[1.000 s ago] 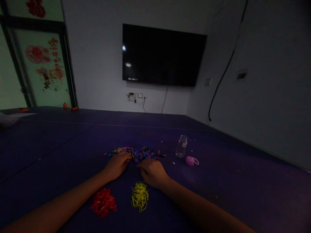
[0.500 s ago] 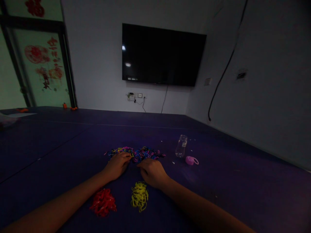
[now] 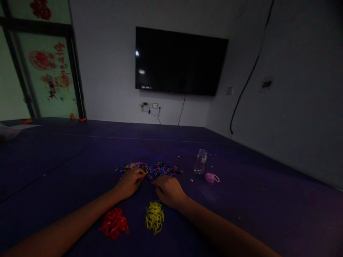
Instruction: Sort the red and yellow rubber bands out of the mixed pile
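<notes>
Picking at the mixed band pile (image 3: 161, 169) seems in hand, the left hand (image 3: 129, 183) and right hand (image 3: 170, 190) at its near edge, fingers bent; whether they grip anything cannot be told. Next calls for a light, separating pinch.

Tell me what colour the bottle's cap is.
The cap is pinkish purple, ring included, seen best in the head view.

Room, apparently domestic: large black flat-screen television (image 3: 181, 61) on pale wall (image 3: 107, 64) beyond both hands; red-decorated glass door (image 3: 50, 71) beyond left hand (image 3: 130, 182).
</notes>
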`<state>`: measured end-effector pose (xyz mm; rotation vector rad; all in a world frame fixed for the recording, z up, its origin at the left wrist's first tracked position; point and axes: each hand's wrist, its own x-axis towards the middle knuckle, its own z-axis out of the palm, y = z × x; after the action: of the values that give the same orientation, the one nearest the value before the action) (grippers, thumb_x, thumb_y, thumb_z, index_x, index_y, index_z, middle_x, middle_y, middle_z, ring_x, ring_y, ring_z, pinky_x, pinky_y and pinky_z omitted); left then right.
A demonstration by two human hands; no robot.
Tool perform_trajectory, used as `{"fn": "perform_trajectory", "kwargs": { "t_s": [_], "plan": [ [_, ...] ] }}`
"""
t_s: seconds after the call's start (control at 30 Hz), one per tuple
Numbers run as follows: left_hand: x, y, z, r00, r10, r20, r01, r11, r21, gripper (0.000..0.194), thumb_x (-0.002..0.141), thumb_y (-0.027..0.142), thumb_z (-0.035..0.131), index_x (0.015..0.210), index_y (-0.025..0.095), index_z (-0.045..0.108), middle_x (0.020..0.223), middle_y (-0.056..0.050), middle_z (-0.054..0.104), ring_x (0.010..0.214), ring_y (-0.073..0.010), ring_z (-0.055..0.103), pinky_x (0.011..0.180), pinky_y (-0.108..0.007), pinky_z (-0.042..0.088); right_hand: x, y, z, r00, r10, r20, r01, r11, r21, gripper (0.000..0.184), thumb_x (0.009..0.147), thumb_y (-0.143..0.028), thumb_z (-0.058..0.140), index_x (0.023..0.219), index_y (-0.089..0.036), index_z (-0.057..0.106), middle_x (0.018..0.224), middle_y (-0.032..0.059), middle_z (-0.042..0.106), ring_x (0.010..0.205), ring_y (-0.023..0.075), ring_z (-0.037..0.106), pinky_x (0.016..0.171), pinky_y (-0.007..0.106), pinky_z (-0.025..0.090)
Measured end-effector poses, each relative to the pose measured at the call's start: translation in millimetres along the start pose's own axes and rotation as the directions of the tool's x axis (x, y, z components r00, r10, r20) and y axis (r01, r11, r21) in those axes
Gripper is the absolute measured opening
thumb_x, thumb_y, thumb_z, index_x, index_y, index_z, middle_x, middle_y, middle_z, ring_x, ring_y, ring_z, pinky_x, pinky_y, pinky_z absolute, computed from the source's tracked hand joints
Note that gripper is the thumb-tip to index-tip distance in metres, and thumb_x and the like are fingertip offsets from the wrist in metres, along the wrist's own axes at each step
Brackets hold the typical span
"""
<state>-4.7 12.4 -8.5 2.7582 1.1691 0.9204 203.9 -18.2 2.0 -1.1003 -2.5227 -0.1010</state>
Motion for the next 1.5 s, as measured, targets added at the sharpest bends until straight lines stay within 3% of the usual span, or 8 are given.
{"fn": "perform_trajectory", "kwargs": {
  "t_s": [0.27,0.83,0.97,1.17,1.33,1.5],
  "plan": [
    [0,-3,1.5,0.999,0.048,-0.019,-0.048,0.999,0.018,0.026,0.080,0.008,0.050,0.095,0.019,0.068,0.103,-0.008,0.068,0.101,-0.0229,0.059,0.090,-0.040,0.045,1,0,0,1.000,-0.015,0.002,0.015,1.000,-0.003,0.031,0.082,-0.013,0.045,0.104,-0.019,0.066,0.102,0.0068,0.068,0.093,0.0178,0.061,0.082,0.026,0.044],
    [0,5,-4.1,1.000,0.028,0.013,-0.028,1.000,0.005,0.023,0.082,0.007,0.046,0.086,0.017,0.066,0.094,-0.007,0.065,0.090,-0.0208,0.059,0.081,-0.034,0.046,1,-2,-3,1.000,-0.006,-0.001,0.006,1.000,0.007,0.032,0.082,-0.013,0.045,0.105,-0.019,0.066,0.101,0.0063,0.069,0.093,0.0179,0.062,0.082,0.026,0.044],
    [1,3,-2.6,0.999,0.036,-0.029,-0.036,0.999,-0.010,0.024,0.083,0.006,0.045,0.088,0.017,0.065,0.095,-0.007,0.064,0.090,-0.0205,0.059,0.081,-0.034,0.047,0,-1,-1,1.000,0.001,-0.008,-0.001,1.000,0.003,0.031,0.081,-0.012,0.045,0.103,-0.019,0.067,0.101,0.0064,0.069,0.094,0.0186,0.062,0.082,0.027,0.045],
    [0,2,-0.7,0.978,0.110,-0.176,-0.119,0.992,-0.042,0.027,0.085,0.008,0.044,0.099,0.019,0.065,0.102,-0.008,0.063,0.098,-0.0214,0.057,0.086,-0.038,0.046,0,-3,-3,0.999,0.025,-0.033,-0.024,0.999,0.037,0.036,0.083,-0.012,0.043,0.111,-0.020,0.064,0.110,0.0058,0.067,0.098,0.0172,0.062,0.085,0.026,0.046],
    [-2,11,-5.5,0.975,0.183,-0.124,-0.195,0.976,-0.093,0.025,0.089,0.011,0.044,0.092,0.018,0.068,0.099,-0.008,0.064,0.096,-0.0206,0.058,0.085,-0.036,0.046,0,-4,-2,0.989,0.089,-0.115,-0.082,0.995,0.061,0.039,0.088,-0.020,0.043,0.125,-0.020,0.054,0.119,0.0063,0.062,0.103,0.0178,0.060,0.087,0.028,0.047],
    [-2,18,-10.1,0.959,0.274,-0.068,-0.280,0.954,-0.108,0.028,0.090,0.013,0.042,0.100,0.019,0.067,0.098,-0.009,0.065,0.095,-0.0213,0.058,0.085,-0.038,0.047,1,-1,2,0.990,0.097,-0.100,-0.093,0.995,0.042,0.036,0.090,-0.024,0.044,0.124,-0.019,0.055,0.119,0.0071,0.062,0.104,0.0188,0.060,0.088,0.029,0.047]
  ]
}}
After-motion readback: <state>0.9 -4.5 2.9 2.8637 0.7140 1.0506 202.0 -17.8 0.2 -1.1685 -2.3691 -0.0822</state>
